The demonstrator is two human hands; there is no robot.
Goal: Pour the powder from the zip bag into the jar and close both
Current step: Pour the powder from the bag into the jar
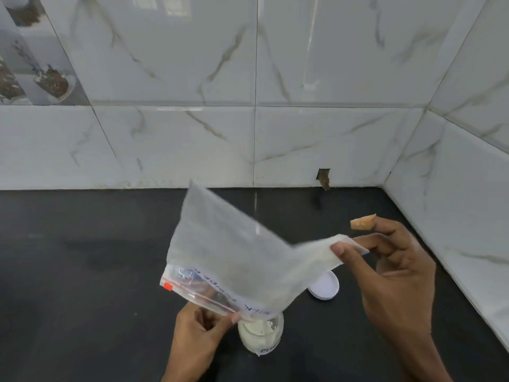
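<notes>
A clear zip bag (231, 252) hangs upside down over an open glass jar (260, 336), its zip mouth down at the jar's rim. My left hand (195, 337) pinches the zip edge of the bag next to the jar. My right hand (396, 274) pinches the bag's raised bottom corner between thumb and fingers. The bag looks nearly empty, its walls dusted white. White powder fills the jar's lower part. The jar's white lid (323, 286) lies on the black counter (82, 271) behind the jar, partly hidden by the bag.
White marble-look tiled walls rise behind and to the right, meeting in a corner at the back right. A small broken hole (324, 177) shows in the wall at counter level. A tan plaster (363, 222) is on one finger of my right hand.
</notes>
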